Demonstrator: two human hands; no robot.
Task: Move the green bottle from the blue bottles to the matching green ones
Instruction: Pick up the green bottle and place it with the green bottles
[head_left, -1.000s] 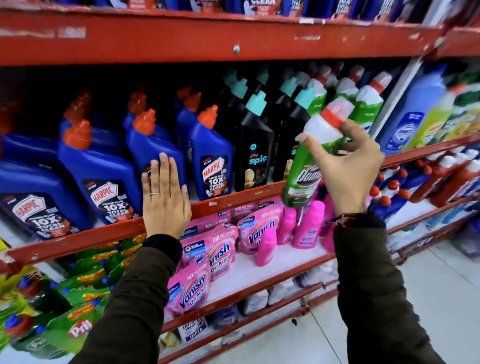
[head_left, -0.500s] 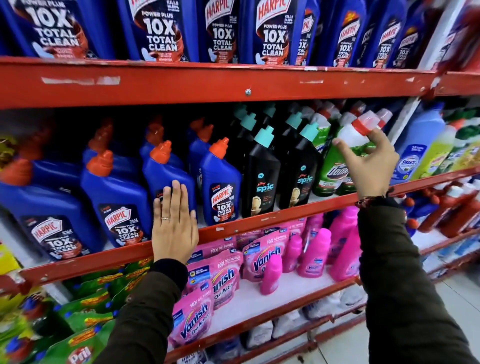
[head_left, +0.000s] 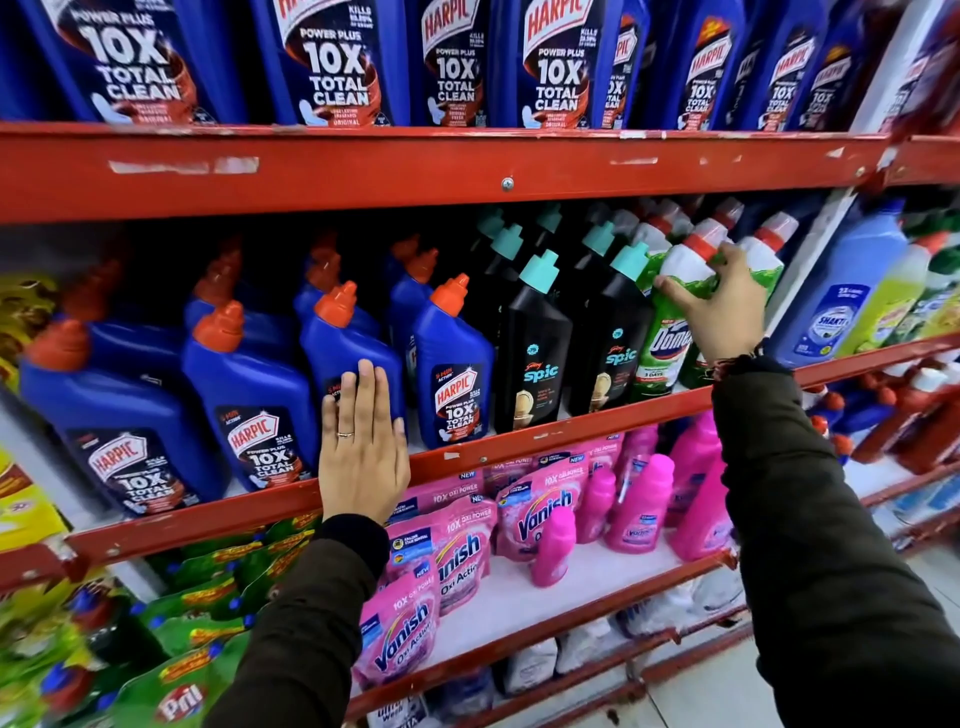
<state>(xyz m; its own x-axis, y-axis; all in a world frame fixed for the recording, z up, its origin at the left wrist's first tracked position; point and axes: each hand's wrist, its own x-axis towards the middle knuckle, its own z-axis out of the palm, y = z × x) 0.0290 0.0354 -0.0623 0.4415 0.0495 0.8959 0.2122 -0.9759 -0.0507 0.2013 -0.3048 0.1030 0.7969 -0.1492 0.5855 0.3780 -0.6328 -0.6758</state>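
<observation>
The green bottle (head_left: 667, 338) with a white shoulder and red cap stands on the middle shelf, right of the black bottles. My right hand (head_left: 719, 306) grips its upper part, fingers wrapped around the neck. More green bottles (head_left: 763, 260) with red caps stand right behind and beside it. The blue bottles (head_left: 249, 395) with orange caps fill the left half of the same shelf. My left hand (head_left: 361, 452) lies flat with fingers together against the red shelf edge and the front of one blue bottle, holding nothing.
Black bottles (head_left: 535, 353) with teal caps stand between the blue and green groups. Large blue bottles (head_left: 332, 62) line the top shelf. Pink bottles and pouches (head_left: 561, 509) fill the shelf below. A red shelf rail (head_left: 467, 166) runs overhead.
My right hand carried the green bottle up and in from in front of the shelf and set it upright among the green bottles. The left hand stayed on the shelf edge.
</observation>
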